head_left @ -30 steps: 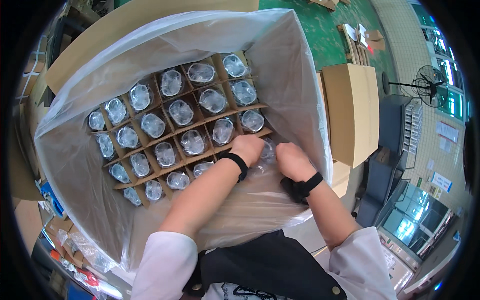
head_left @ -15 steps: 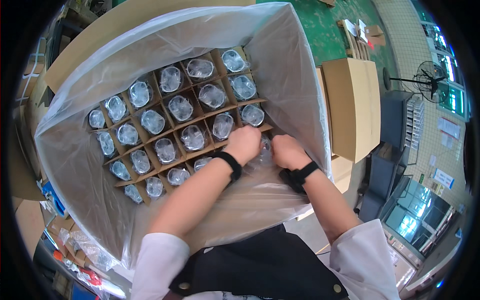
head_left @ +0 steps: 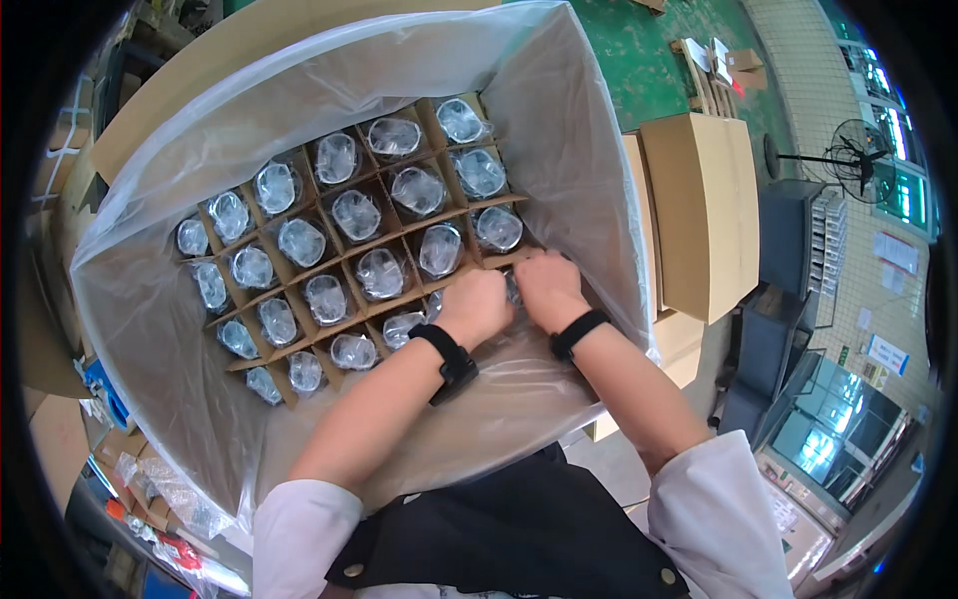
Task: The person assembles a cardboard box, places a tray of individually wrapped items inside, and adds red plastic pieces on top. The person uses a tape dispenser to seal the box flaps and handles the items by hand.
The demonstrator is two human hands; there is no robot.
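Note:
Clear, rounded items [head_left: 356,216] in crinkled see-through wrapping stand one to a cell in a cardboard divider grid [head_left: 371,243]. A large translucent plastic liner [head_left: 539,110] surrounds the grid. At the grid's near right corner, my left hand [head_left: 477,307] and my right hand [head_left: 549,288] are close together, backs upward and fingers curled. A small part of a clear-wrapped item [head_left: 512,290] shows between them, and both hands grip it. My fingertips and the lower part of that item are hidden.
Brown carton flaps [head_left: 249,55] rise behind the liner. A tall cardboard box [head_left: 704,215] stands to the right, with a black fan [head_left: 860,162] beyond it. Crumpled clear plastic [head_left: 185,499] and cardboard pieces lie at the lower left.
My hands have come closer together over the corner cell. The right hand has shifted left and slightly up, the left slightly down; the clear-wrapped item between them is now mostly hidden.

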